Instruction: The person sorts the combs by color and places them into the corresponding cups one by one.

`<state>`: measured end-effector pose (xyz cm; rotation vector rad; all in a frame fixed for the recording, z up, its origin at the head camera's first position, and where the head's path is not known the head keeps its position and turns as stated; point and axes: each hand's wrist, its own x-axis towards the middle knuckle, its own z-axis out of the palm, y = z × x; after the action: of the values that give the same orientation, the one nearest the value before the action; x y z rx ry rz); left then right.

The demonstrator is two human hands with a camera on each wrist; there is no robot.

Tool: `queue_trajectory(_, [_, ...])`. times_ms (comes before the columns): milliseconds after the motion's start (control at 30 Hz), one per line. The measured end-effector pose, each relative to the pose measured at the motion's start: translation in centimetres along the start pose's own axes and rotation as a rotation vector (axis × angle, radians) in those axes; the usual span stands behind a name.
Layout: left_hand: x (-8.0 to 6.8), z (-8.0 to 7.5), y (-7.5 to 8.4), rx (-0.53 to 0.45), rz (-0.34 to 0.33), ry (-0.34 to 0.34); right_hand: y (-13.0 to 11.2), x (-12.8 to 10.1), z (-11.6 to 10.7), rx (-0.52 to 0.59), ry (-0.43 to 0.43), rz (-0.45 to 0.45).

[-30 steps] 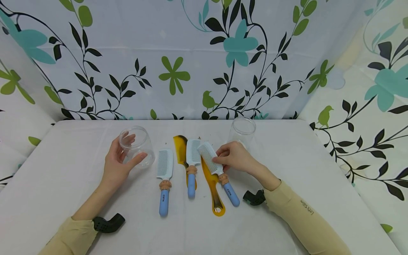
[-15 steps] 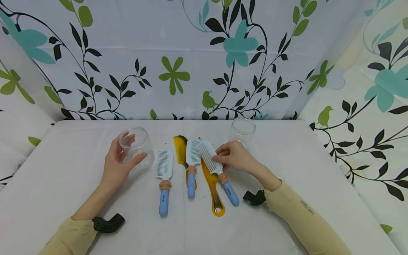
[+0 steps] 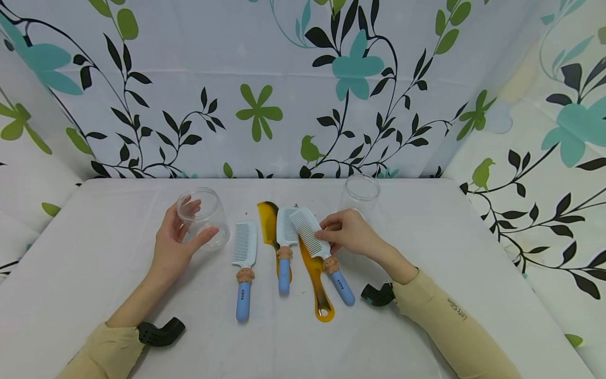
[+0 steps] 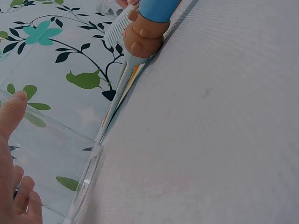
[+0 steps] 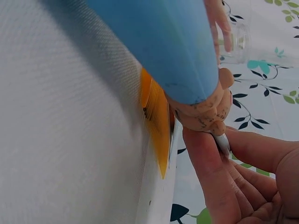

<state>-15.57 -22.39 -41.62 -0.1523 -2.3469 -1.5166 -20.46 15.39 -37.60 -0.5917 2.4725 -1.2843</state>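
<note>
Around a clear plastic jar (image 3: 215,218) at the left curve the thumb and fingers of my left hand (image 3: 171,242). My right hand (image 3: 352,231) pinches the side of a light blue comb (image 3: 309,229) whose handle has a brown bear-like collar; the right wrist view shows thumb and finger on it (image 5: 223,143). That comb lies over an amber comb (image 3: 316,279). Beside it another light blue comb (image 3: 284,268) overlaps a second amber comb (image 3: 268,217). A third light blue comb (image 3: 244,245) lies apart, nearer the left hand.
A second clear jar (image 3: 362,193) stands behind the right hand, partly hidden by it. White cloth (image 3: 227,352) covers the table, and a patterned curtain (image 3: 189,63) hangs along its back edge. Small dark bits lie near the comb heads.
The head of the pinched comb has swung slightly left, toward the middle blue comb, and its handle end has shifted a little left. The left hand and its jar have not visibly moved.
</note>
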Motion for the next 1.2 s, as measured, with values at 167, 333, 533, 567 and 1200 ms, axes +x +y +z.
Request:
queue_trajectory(167, [-0.02, 0.0, 0.06, 0.005, -0.007, -0.001, 0.03, -0.02, -0.02, 0.006, 0.004, -0.003])
queue_trajectory(333, [0.0, -0.01, 0.06, -0.001, -0.006, 0.0, -0.17, -0.13, -0.06, 0.015, 0.01, -0.003])
queue_trajectory(533, [0.02, 0.0, 0.07, -0.004, -0.001, 0.0, -0.56, -0.33, -0.08, 0.044, 0.009, -0.001])
queue_trajectory(567, [0.01, 0.0, 0.08, -0.005, 0.0, -0.001, -0.64, -0.38, -0.08, 0.048, 0.009, -0.003])
queue_trajectory(1200, [0.0, -0.01, -0.03, 0.001, 0.005, -0.006, -0.83, -0.3, 0.03, 0.073, 0.036, 0.003])
